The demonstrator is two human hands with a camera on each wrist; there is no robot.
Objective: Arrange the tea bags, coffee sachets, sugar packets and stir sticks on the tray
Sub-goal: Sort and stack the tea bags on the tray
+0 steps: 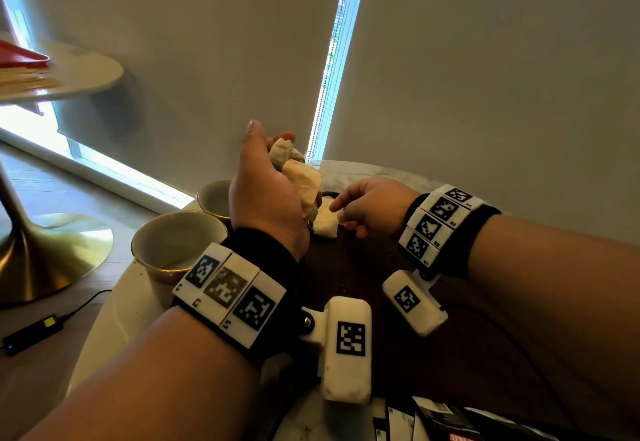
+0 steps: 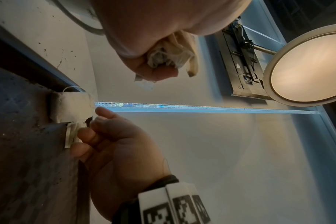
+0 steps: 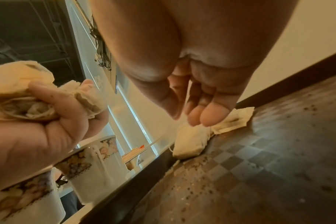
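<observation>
— Two hands over the dark tray (image 1: 349,267), we see from the head view: the left hand (image 1: 266,195) raised, fingers curled round a bunch of tea bags (image 1: 298,170); the right hand (image 1: 367,205) low, forefinger stretched toward a tea bag (image 1: 325,221) lying at the tray's far edge. Two cups (image 1: 173,243) stand left of the tray, sachets (image 1: 426,420) (labels too blurred to read) at the bottom edge.

— Left wrist view now: we get the clenched fingers (image 2: 153,71) squeezing the crumpled bags (image 2: 169,51). Below, the right hand's fingertips (image 2: 104,112) touch the lying bag (image 2: 73,106).

— And the right wrist view: we see its fingers (image 3: 205,115) relaxed, loosely together, holding nothing, just above two bags (image 3: 192,141) on the checkered tray floor (image 3: 269,166), against its rim. Floral mugs (image 3: 94,165) stand beyond.
</observation>
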